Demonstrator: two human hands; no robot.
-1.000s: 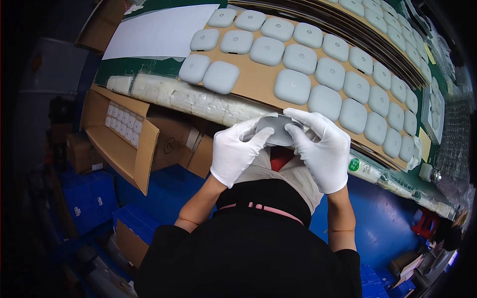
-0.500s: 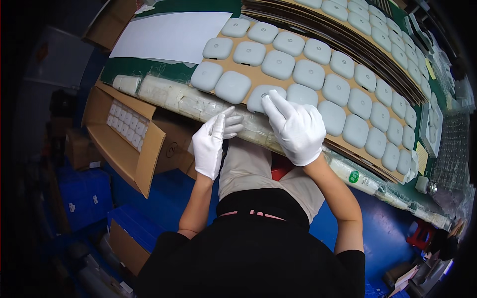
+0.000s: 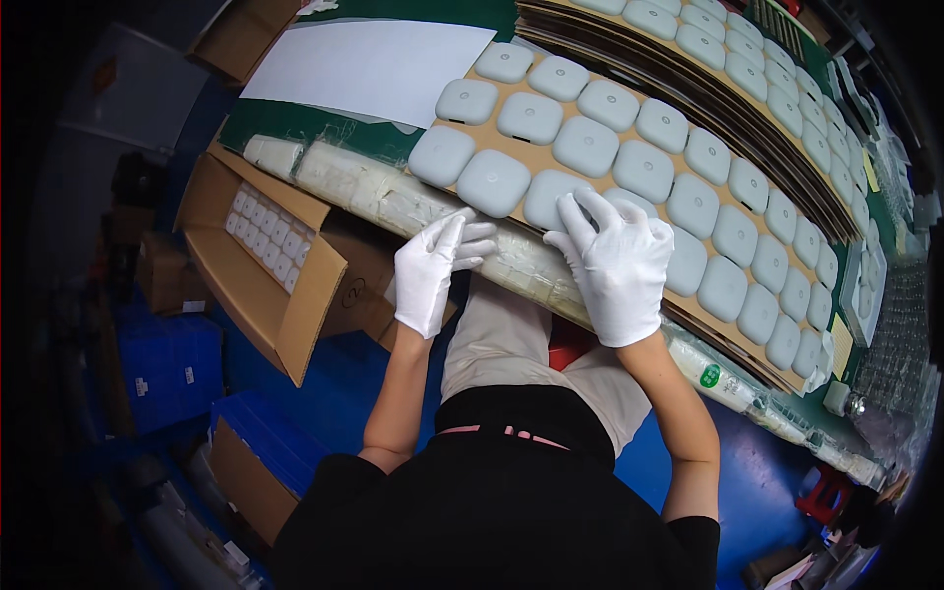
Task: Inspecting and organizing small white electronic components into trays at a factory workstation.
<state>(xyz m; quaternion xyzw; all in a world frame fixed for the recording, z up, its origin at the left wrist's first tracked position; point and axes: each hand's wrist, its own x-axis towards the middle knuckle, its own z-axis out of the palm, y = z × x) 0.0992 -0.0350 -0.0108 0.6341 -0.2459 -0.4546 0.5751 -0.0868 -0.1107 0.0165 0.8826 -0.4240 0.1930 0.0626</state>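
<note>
Rows of light grey, rounded-square plastic casings (image 3: 585, 146) lie on a brown cardboard sheet (image 3: 513, 145) on the workbench. Both my hands wear white gloves. Over the front row, my right hand (image 3: 621, 270) has its fingers spread and bent, the fingertips at the right side of one casing (image 3: 551, 197). The hand partly covers the neighbouring casing (image 3: 629, 200); whether the fingertips press on either is unclear. My left hand (image 3: 433, 270) is at the bench's front edge, fingers stretched out and apart, with nothing seen in it.
A wrapped padded roll (image 3: 369, 187) runs along the bench's front edge. To the left, an open cardboard box (image 3: 315, 324) contains more casings. White sheets (image 3: 364, 74) lie on the green bench top (image 3: 472, 12). Stacked cardboard sheets with casings (image 3: 678, 84) stand behind.
My right hand's fingers have gone from close together on a front-row casing to spread apart. The left hand keeps nearly the same pose. The whole view has shifted slightly.
</note>
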